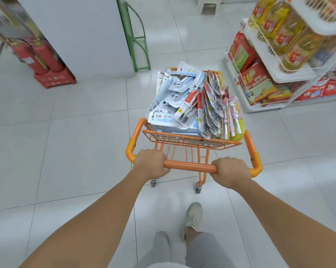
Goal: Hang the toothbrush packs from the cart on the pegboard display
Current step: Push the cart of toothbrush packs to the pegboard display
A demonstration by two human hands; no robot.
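Observation:
A small orange cart (248, 140) stands on the tiled floor in front of me. Its basket is piled with several toothbrush packs (190, 105), blue and white on the left, red, pink and yellow on the right. My left hand (150, 163) is closed around the left part of the cart's orange handle (190, 166). My right hand (231, 171) grips the same handle further right. No pegboard display is in view.
A white pillar (76, 35) with a green rack (136, 35) stands ahead left, with red fire extinguishers (41, 57) in a red stand beside it. A white shelf unit (279, 78) with oil bottles and red boxes is at the right. My feet show below.

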